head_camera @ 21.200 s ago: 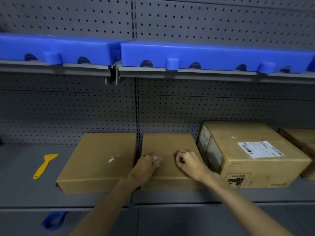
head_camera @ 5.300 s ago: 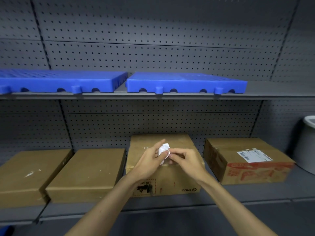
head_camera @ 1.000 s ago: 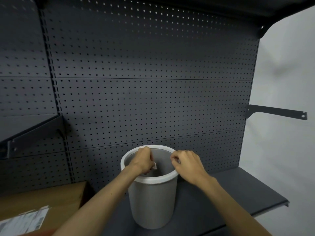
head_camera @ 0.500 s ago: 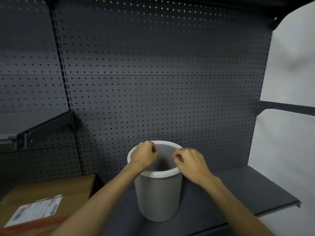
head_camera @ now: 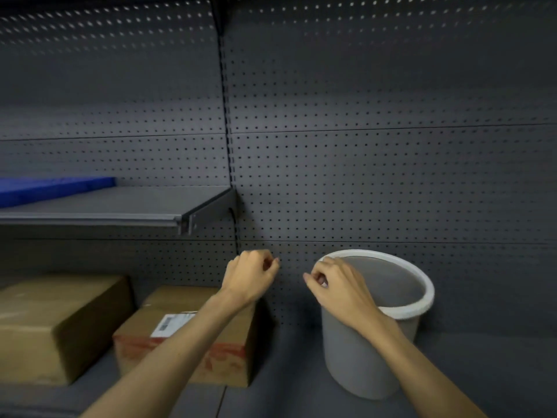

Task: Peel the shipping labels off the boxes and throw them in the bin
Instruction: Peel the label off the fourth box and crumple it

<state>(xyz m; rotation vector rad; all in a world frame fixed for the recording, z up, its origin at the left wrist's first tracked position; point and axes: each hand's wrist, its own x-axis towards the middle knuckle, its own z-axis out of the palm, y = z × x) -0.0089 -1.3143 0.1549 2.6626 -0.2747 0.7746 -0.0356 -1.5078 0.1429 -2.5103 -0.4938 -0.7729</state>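
Note:
The grey bin (head_camera: 420, 289) with a white rim stands on the dark shelf at the right. My right hand (head_camera: 339, 283) hovers at its left rim, fingers curled, holding nothing that I can see. My left hand (head_camera: 251, 274) is in the air left of the bin, fingers curled and empty. Below my left forearm sits a cardboard box (head_camera: 217, 363) with red print and a white shipping label (head_camera: 171, 324) on top, partly hidden by the arm. A plain cardboard box (head_camera: 57, 321) lies further left.
A perforated grey back panel runs behind everything. A grey upper shelf (head_camera: 120, 211) juts out at the left with a blue plastic tile (head_camera: 45, 188) on it. Bare dark shelf surface (head_camera: 286, 387) lies between the printed box and the bin.
The crumpled label seen in my left hand a second ago is gone. My view has swung left, so both hands have left the bin's mouth and the boxes have come into sight.

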